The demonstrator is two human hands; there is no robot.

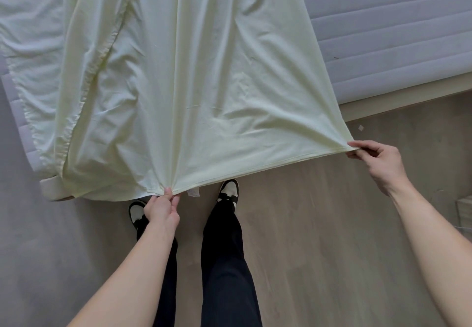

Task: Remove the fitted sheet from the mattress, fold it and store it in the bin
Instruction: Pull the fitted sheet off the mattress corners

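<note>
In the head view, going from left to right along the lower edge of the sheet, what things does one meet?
Bed corner → left hand pinching the sheet → white tag → right shoe → right hand pinching the sheet's other end.

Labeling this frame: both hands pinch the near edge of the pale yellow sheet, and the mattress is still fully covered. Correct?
Not quite. The head view shows the mattress bare on the right, its quilted grey top exposed. The rest holds: the left hand and the right hand each pinch the near edge of the pale yellow sheet.
</note>
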